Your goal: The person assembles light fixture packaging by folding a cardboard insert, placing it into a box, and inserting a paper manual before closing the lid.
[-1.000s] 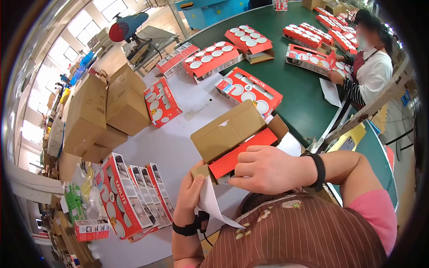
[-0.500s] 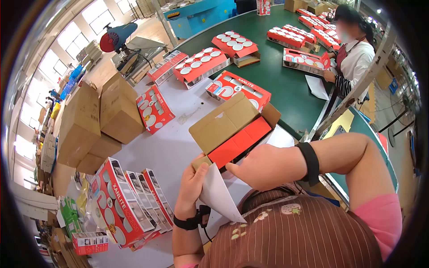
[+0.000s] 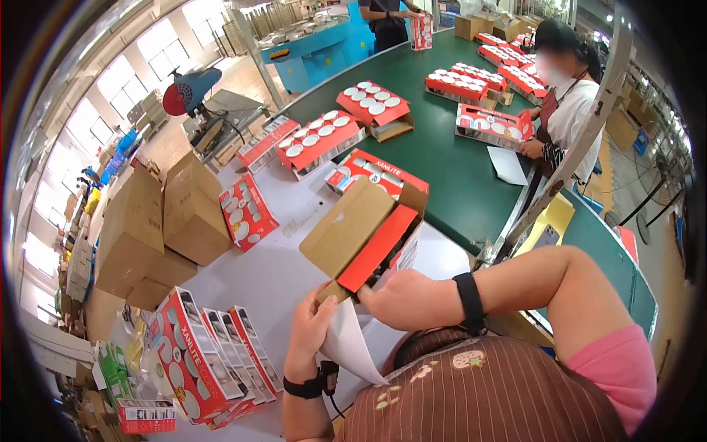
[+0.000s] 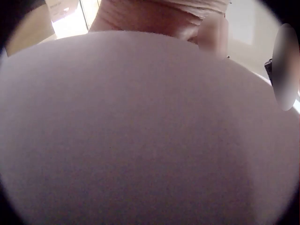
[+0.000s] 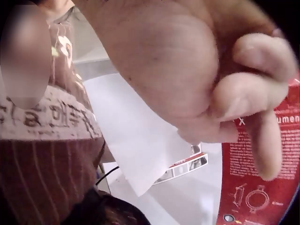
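An opened cardboard box (image 3: 379, 250), brown inside with a red panel, stands tilted before me with its brown flap (image 3: 346, 225) raised. My left hand (image 3: 309, 324) grips its near end, thumb on top, and holds a white sheet (image 3: 346, 339) that hangs toward the apron. That pale sheet (image 4: 150, 126) fills most of the left wrist view. My right hand (image 3: 409, 298) is at the box's near right corner. In the right wrist view several fingers (image 5: 253, 96) are bent before the printed red side (image 5: 248, 187); whether thumb and index finger pinch anything I cannot tell.
Red XANLITE boxes (image 3: 191, 353) stand stacked at the left, beside brown cartons (image 3: 132, 228). More red boxes (image 3: 320, 140) lie across the white and green tables. Another person (image 3: 567, 110) works at the right behind a metal post (image 3: 560, 184); someone else (image 3: 387, 22) stands at the far end.
The right hand has moved left and down to the box's near corner. The box has turned a little in view. The left hand keeps its hold on the box and the sheet.
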Tool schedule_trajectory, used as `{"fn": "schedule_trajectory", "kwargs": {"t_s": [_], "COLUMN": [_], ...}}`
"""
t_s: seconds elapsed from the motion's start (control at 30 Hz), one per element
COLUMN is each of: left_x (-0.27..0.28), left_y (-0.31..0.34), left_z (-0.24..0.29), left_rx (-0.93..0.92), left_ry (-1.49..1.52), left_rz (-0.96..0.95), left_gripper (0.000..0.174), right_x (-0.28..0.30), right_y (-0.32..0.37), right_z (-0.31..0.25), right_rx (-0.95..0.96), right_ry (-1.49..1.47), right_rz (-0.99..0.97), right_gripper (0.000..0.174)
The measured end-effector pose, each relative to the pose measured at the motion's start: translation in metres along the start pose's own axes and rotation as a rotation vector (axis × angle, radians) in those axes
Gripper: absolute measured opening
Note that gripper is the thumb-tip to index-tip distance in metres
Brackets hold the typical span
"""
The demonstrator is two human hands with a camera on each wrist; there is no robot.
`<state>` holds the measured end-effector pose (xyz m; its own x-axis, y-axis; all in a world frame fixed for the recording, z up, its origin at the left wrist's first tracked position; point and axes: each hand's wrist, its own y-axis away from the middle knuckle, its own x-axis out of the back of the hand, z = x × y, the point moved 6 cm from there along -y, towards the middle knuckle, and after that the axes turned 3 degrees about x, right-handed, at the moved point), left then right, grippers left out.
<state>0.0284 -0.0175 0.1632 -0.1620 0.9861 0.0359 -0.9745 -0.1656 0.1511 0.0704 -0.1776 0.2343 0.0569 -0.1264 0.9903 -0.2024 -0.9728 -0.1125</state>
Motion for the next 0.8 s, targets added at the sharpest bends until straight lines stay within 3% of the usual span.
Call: {"fn": "schedule_trajectory", "kwargs": {"t_s": [0.13,0.23,0.33,0.4,0.43,0.5,0.53,0.63,0.67,0.73,0.77,0.8], "left_x": [0.003,0.008,0.03,0.057,0.062,0.056,0.053,0.038,0.034,0.027,0.026,0.024], "left_y": [0.001,0.006,0.022,0.05,0.057,0.059,0.061,0.048,0.046,0.044,0.046,0.047], "left_z": [-0.002,-0.002,0.019,0.042,0.052,0.077,0.091,0.109,0.112,0.116,0.117,0.118], "left_rx": [0.039,0.01,-0.027,-0.01,-0.111,-0.187,-0.28,-0.334,-0.345,-0.381,-0.384,-0.386], "left_ry": [0.01,0.041,-0.081,-0.062,0.074,0.078,0.097,0.167,0.168,0.226,0.221,0.211], "left_rz": [0.023,0.059,0.282,0.625,0.793,0.954,1.046,1.12,1.136,1.142,1.15,1.141], "left_gripper": [0.039,0.039,0.032,0.026,0.029,0.029,0.03,0.03,0.03,0.03,0.03,0.03], "right_x": [0.021,0.038,0.057,0.051,0.043,0.032,0.034,0.042,0.043,0.049,0.047,0.046], "right_y": [0.016,0.031,0.047,0.052,0.051,0.043,0.038,0.023,0.017,0.004,0.0,-0.004], "right_z": [0.017,0.062,0.09,0.096,0.096,0.088,0.081,0.054,0.048,0.036,0.033,0.032], "right_rx": [-0.028,-0.107,-0.141,-0.099,-0.066,0.005,0.093,0.285,0.349,0.247,0.257,0.313], "right_ry": [-0.271,-0.273,-0.415,-0.562,-0.756,-1.142,-1.19,-1.329,-1.242,-1.267,-1.27,-1.323], "right_rz": [-0.055,0.032,0.063,0.023,-0.012,-0.104,-0.101,-0.028,0.022,-0.016,-0.018,0.029], "right_gripper": [0.02,0.016,0.02,0.023,0.027,0.038,0.051,0.073,0.073,0.056,0.056,0.042]}}
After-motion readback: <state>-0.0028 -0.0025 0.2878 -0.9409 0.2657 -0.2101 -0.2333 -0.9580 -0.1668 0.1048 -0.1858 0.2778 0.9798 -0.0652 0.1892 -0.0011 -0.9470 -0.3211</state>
